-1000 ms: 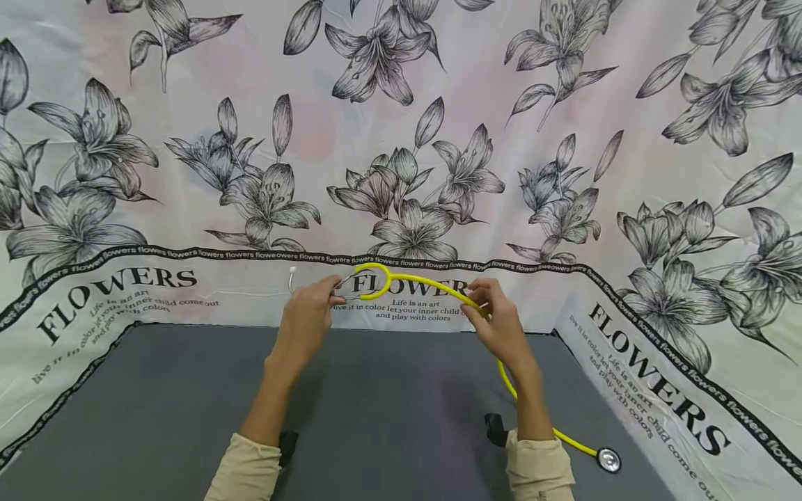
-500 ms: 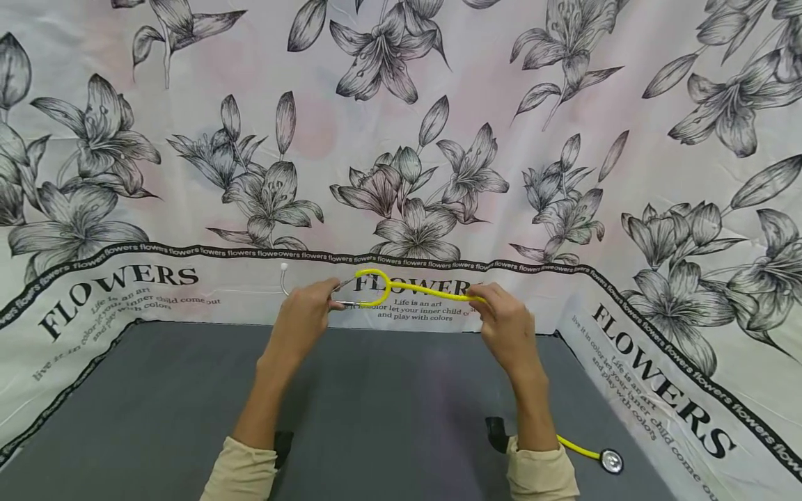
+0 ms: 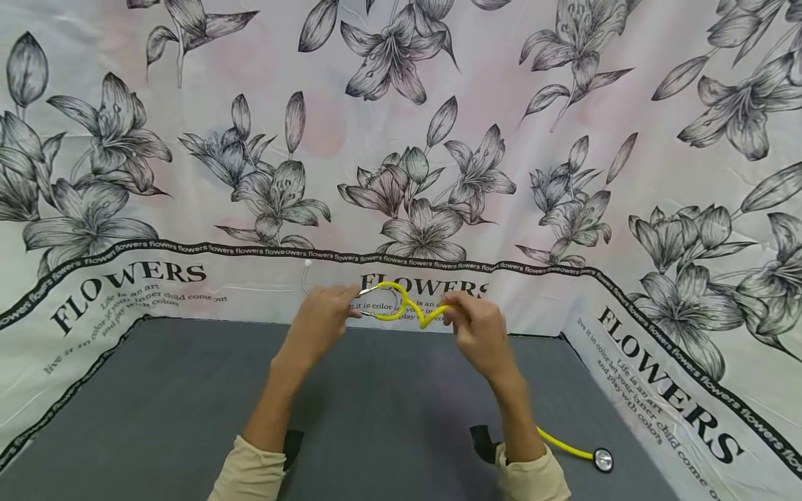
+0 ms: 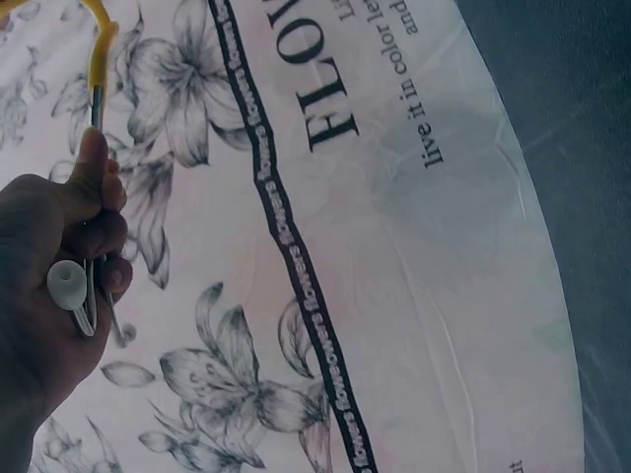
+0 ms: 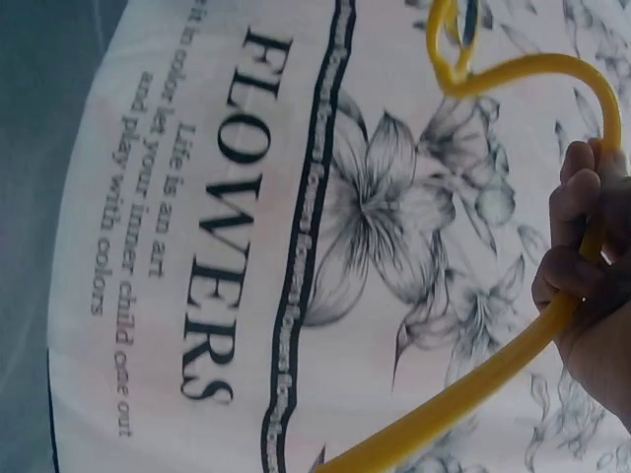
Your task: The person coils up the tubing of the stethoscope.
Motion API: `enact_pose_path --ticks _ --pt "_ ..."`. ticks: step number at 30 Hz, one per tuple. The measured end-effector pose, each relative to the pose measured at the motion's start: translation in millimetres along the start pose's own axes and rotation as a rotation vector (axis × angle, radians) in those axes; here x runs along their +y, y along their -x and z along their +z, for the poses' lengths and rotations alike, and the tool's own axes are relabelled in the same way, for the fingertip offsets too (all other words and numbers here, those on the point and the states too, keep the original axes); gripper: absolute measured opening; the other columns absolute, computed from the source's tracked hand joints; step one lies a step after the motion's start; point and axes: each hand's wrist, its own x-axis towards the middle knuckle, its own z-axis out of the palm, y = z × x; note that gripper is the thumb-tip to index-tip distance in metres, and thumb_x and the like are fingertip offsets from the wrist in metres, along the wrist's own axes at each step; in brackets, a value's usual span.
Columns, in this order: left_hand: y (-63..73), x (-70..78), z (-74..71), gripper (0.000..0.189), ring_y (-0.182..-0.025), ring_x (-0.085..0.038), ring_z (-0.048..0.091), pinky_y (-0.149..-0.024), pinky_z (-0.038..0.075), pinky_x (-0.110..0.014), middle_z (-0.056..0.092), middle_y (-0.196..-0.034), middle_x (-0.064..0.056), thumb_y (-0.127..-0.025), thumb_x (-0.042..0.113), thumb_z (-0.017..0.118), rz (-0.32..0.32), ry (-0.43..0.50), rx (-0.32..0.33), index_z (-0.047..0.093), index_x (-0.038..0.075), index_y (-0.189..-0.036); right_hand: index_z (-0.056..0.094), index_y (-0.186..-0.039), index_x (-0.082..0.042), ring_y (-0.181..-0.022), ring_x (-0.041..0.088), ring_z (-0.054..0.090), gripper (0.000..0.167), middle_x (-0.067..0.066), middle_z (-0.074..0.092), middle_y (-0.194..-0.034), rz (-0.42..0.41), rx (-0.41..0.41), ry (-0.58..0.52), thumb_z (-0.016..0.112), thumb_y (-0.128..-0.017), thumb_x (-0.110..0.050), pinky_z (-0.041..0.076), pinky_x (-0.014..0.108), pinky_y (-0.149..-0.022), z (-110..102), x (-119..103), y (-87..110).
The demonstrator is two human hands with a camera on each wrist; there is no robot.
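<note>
A yellow stethoscope (image 3: 406,303) is held up between both hands in front of the printed cloth. My left hand (image 3: 322,316) grips its metal ear tubes, and in the left wrist view a white eartip (image 4: 67,285) sticks out beside the palm. The fingers of my right hand (image 3: 479,334) are curled round the yellow tubing (image 5: 473,394). Between the hands the tubing bends down in a slack V beside the forked loop. Past the right forearm, the silver chest piece (image 3: 603,460) hangs at the tube's end low on the right, over the grey surface.
A grey tabletop (image 3: 376,410) spreads below the arms. Behind and at the sides hangs white cloth (image 3: 351,132) printed with lilies and the word FLOWERS. Black straps (image 3: 482,443) show near both sleeve cuffs.
My hands have come closer together, the right one moving left and slightly down. The tubing between them, nearly straight half a second ago, has buckled into a bend.
</note>
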Motion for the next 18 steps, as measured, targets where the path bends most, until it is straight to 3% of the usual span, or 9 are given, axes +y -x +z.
enact_pose_path --ticks 6,11,18 --pt "0.0 17.1 11.3 0.03 -0.075 -0.022 0.075 -0.072 0.058 -0.038 0.079 -0.086 -0.006 -0.08 0.011 0.087 0.082 0.057 -0.036 0.074 0.001 -0.105 0.077 -0.098 0.001 -0.061 0.013 0.066 0.009 0.008 0.074 -0.073 0.066 0.006 0.026 0.076 -0.089 0.004 0.049 0.02 -0.054 21.3 -11.3 4.5" --pt "3.1 28.1 13.1 0.032 -0.08 -0.02 0.075 -0.071 0.054 -0.036 0.078 -0.089 -0.003 -0.083 0.018 0.085 0.049 0.06 -0.102 0.072 0.006 -0.11 0.077 -0.097 -0.001 -0.061 0.016 0.071 0.01 0.008 0.077 -0.076 0.078 0.07 0.116 0.078 -0.087 0.002 0.049 0.024 -0.052 32.8 -17.6 7.1" --pt "-2.5 39.6 12.7 0.033 -0.079 -0.018 0.073 -0.07 0.05 -0.032 0.077 -0.09 -0.003 -0.085 0.02 0.084 0.042 0.02 -0.119 0.071 0.007 -0.113 0.077 -0.097 -0.002 -0.061 0.016 0.071 0.009 0.008 0.077 -0.076 0.065 0.127 0.175 0.079 -0.088 -0.002 0.054 0.029 -0.056 38.7 -23.3 4.1"
